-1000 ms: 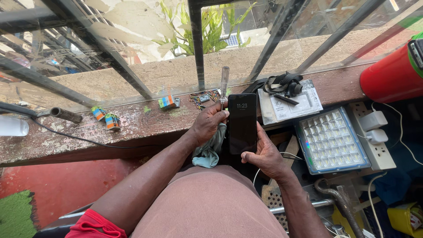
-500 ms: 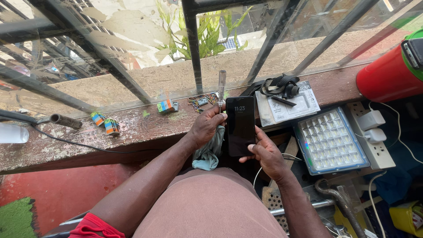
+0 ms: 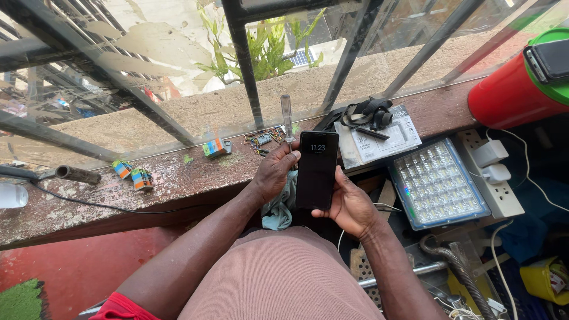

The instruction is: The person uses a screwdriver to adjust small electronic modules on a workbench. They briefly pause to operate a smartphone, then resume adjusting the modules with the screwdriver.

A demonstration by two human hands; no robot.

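The flat black phone, its screen lit, is now lower, over the lap. The left hand and right hand both grip its sides. A clear-handled screwdriver lies on the worn wooden bench behind it.

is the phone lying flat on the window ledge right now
No, the black phone is held up between the left hand and the right hand, above the person's lap and not resting on the wooden ledge.

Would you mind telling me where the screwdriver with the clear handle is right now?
In the head view, the screwdriver stands at centre on the wooden sill, just above the left hand and left of the phone, beside some small wired parts.
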